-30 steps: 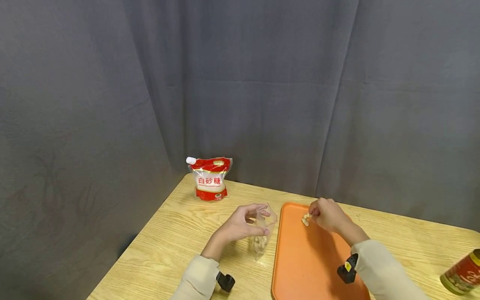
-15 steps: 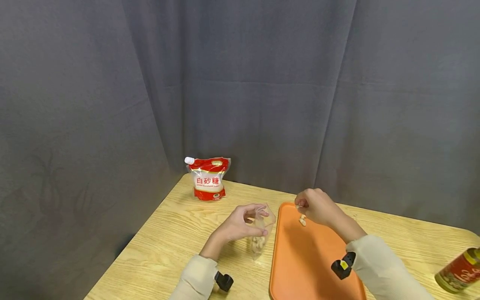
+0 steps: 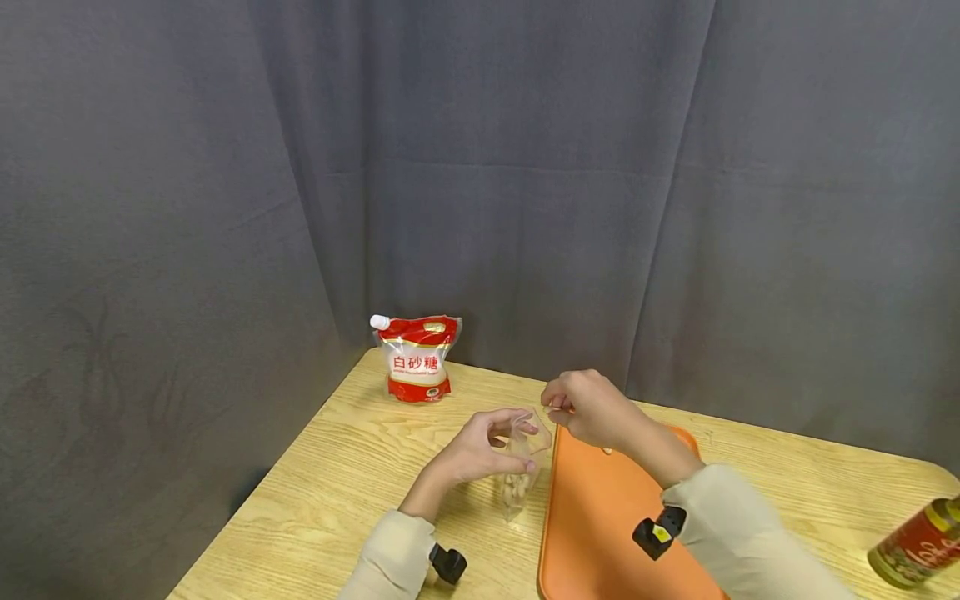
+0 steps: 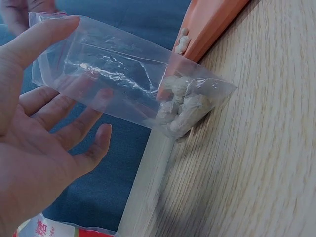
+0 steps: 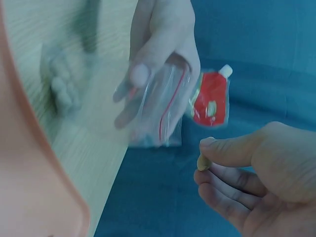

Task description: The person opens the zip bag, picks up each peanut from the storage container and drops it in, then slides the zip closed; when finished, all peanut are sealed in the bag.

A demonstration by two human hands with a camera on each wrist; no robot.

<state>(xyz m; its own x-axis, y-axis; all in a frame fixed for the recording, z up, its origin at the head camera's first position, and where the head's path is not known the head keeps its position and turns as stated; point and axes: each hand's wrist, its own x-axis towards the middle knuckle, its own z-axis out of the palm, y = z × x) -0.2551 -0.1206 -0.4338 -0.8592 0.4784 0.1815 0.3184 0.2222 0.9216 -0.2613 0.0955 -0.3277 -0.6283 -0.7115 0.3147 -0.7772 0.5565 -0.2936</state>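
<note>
My left hand (image 3: pixel 476 450) holds a clear zip bag (image 4: pixel 121 64) near its mouth, the thumb on one side and fingers on the other. Several peanuts (image 4: pixel 187 108) lie in the bag's bottom corner, close above the wooden table. Between thumb and fingertips, my right hand (image 3: pixel 596 408) pinches a single peanut (image 5: pixel 203 162) beside the bag's mouth, apart from it. Loose peanuts (image 4: pixel 182 44) rest on the orange tray (image 3: pixel 600 517); in the head view the right hand and wrist mostly hide them.
A red and white sugar pouch (image 3: pixel 417 362) with a white cap stands at the back left of the wooden table (image 3: pixel 315 492). A can with a red label (image 3: pixel 918 546) is at the far right. A grey curtain (image 3: pixel 510 208) hangs behind the table.
My right hand has lifted from the peanuts on the tray and moved left to the bag's mouth, carrying one peanut. The left hand and the bag stay almost in place.
</note>
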